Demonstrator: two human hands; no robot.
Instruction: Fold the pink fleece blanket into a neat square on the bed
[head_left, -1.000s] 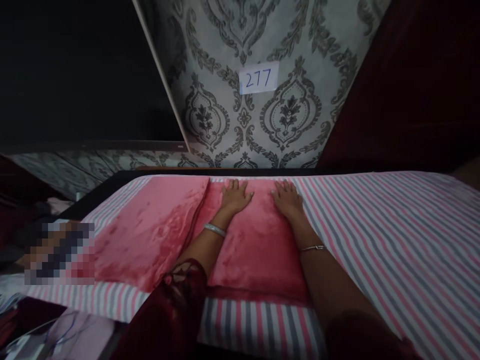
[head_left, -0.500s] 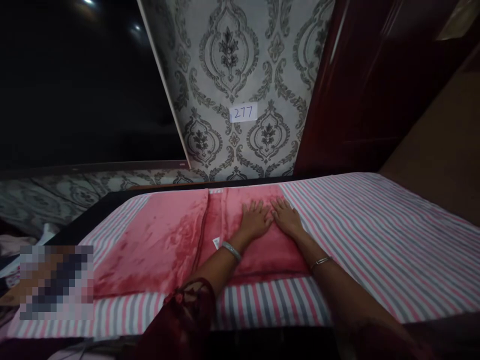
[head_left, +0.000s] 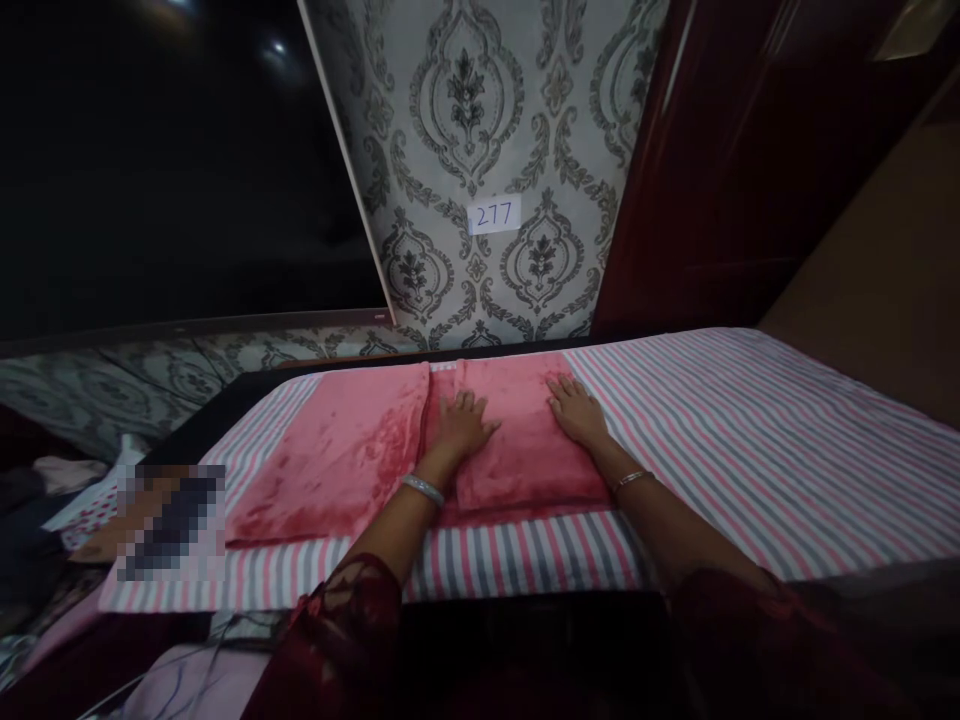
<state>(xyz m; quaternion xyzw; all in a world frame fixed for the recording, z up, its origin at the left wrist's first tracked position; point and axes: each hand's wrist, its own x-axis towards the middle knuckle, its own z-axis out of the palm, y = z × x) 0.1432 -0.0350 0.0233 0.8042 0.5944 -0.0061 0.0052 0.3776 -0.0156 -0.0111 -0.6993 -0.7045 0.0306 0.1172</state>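
A pink plush cloth lies flat, its left and right sides folded inward so that a narrow darker strip shows between them. My left hand rests palm down across the inner edge of the right-hand fold, fingers spread. Along the outer right edge of that same fold lies my right hand, also flat with its fingers stretched. Neither hand grips the cloth. Under it spreads a pink, grey and white striped sheet.
A large dark screen stands at the back left. Behind the surface is patterned wallpaper with a paper marked 277. A dark red door or panel rises at the right. Cloth items and cables lie at the left.
My left hand has slid left, from the middle of the right fold to its inner edge, covering where a white label showed. My right hand stays near the outer edge. The view has shifted slightly.
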